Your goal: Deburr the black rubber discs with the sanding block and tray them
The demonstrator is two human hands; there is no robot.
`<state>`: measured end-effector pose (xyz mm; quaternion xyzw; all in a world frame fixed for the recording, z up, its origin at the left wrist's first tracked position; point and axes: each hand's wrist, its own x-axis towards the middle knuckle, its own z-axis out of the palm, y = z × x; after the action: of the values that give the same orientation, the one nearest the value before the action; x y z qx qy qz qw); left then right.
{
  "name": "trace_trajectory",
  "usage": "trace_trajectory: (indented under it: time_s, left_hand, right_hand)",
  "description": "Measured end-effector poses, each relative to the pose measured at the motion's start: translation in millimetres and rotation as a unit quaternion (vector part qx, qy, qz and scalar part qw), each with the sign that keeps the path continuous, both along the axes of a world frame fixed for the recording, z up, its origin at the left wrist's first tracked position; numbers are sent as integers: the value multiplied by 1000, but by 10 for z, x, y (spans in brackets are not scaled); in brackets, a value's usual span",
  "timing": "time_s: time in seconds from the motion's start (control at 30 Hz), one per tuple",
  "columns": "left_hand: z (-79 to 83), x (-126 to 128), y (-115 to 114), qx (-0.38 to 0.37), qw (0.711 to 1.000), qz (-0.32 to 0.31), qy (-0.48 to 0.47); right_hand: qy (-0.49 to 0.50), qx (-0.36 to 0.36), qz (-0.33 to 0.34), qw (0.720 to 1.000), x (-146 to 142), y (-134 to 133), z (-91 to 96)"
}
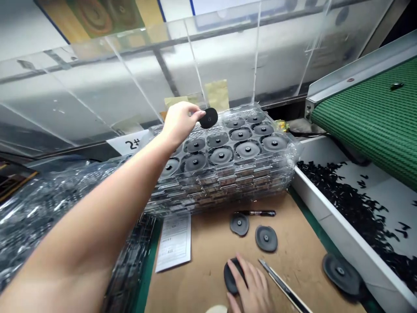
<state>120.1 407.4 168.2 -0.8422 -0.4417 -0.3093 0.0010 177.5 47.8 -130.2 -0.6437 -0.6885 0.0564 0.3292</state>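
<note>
In the head view, the left hand (182, 117) pinches a black oval disc (209, 118) above the clear plastic tray (241, 176), where many pockets already hold grey discs (248, 149). The right hand's (252, 287) fingers rest on a dark disc (230, 277), grip unclear, on the brown board (202, 278); two loose grey discs (266, 238) there remain untrayed.

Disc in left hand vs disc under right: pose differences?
The raised disc is pinched at its edge by the left hand; the lower disc has the right hand partly over it.
The raised disc is aloft near the clear trays; the lower disc is down at the brown board.
Both look dark and rounded.
</note>
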Motion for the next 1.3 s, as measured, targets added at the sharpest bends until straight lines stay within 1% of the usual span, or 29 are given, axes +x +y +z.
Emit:
trace_trajectory:
  time_s: [0.1,0.17,0.2,0.27,0.33,0.4,0.47,0.5,0.53,0.57,0.6,0.63,0.67,0.7,0.73,0.8,0.83,0.87,0.9,0.93,0.97,1.0,1.03,1.07,1.13,1.17,1.2,1.23,1.3]
  left_hand:
    - [-166,243,399,-90,993,52,64]
    - [-299,331,574,-131,985,68,84]
    - [-345,350,628,-137,985,66,88]
    - [-361,346,650,-133,985,58,90]
    - [-263,303,513,-112,989,45,86]
    - [-110,234,172,-88,993,27,79]
    - [-24,138,-370,-74,996,-8,57]
    - [-45,81,-696,-49,998,-30,17]
    - [-119,16,-1041,-28,997,-62,-32]
    - [-249,-57,-1390,-5,989,-84,-120]
    - [-426,-136,-1729,17,975,-108,-193]
    - [-639,-222,-2049,-15,967,-158,-201]
    - [-869,-313,-2341,-50,959,-206,-189]
    - [-1098,-406,-2602,-86,954,-238,-159]
    - [-1309,-500,-2832,-118,949,-269,-116]
    - [-1629,-677,-3211,-110,942,-315,-41]
    - [-1726,-757,-3367,-103,940,-324,9]
    - [-1784,-829,-3506,-104,937,-331,48]
    - [-1807,-895,-3631,-115,934,-331,73]
    - [-1803,-953,-3742,-144,932,-322,84]
    - [-1782,-1005,-3840,-190,929,-307,81]
    - [-1751,-1052,-3926,-249,923,-284,68]
    - [-1716,-1096,-3998,-317,912,-256,53]
    - [-1683,-1140,-4059,-385,894,-227,34]
    - [-1637,-1231,-4152,-489,853,-182,-15]
    - [-1628,-1279,-4189,-522,836,-166,-47]
    - [-1632,-1327,-4223,-541,823,-152,-83]
    - [-1647,-1373,-4255,-550,815,-141,-117]
    - [-1712,-1449,-4318,-542,809,-147,-174]
  right_hand:
    - [32,2,-42,999,-112,16,-124]
    - [41,11,-46,998,-147,24,-173]
    - [46,15,-46,998,-148,24,-183]
    - [58,18,-46,997,-118,13,-173]
    - [74,11,-33,997,-62,-10,-126]
    - [92,-3,-6,996,-1,-39,-50]
    - [127,-35,6,991,54,-65,45]
    - [155,-56,5,986,81,-76,97]
    - [192,-78,-2,978,108,-84,151]
    - [239,-99,-11,966,138,-91,207]
    - [294,-120,-13,948,174,-99,266]
    - [360,-139,-7,922,215,-111,330]
    - [436,-161,5,885,261,-129,400]
    - [517,-184,22,836,308,-157,475]
    - [593,-212,45,775,354,-197,554]
    - [710,-277,89,641,420,-314,706]
    - [745,-311,104,581,431,-386,767]
    - [768,-342,114,530,426,-465,812]
    - [780,-370,121,490,403,-545,838]
    - [785,-393,126,462,366,-622,848]
    - [785,-410,132,446,317,-694,845]
    - [780,-424,136,439,261,-758,834]
    - [772,-435,141,441,201,-810,825]
    - [760,-445,146,451,142,-850,821]
    - [727,-459,163,484,33,-895,847]
    - [705,-463,173,509,-12,-902,876]
    - [672,-466,184,545,-51,-902,911]
    - [623,-466,197,596,-83,-894,948]
    - [496,-458,221,704,-120,-858,1003]
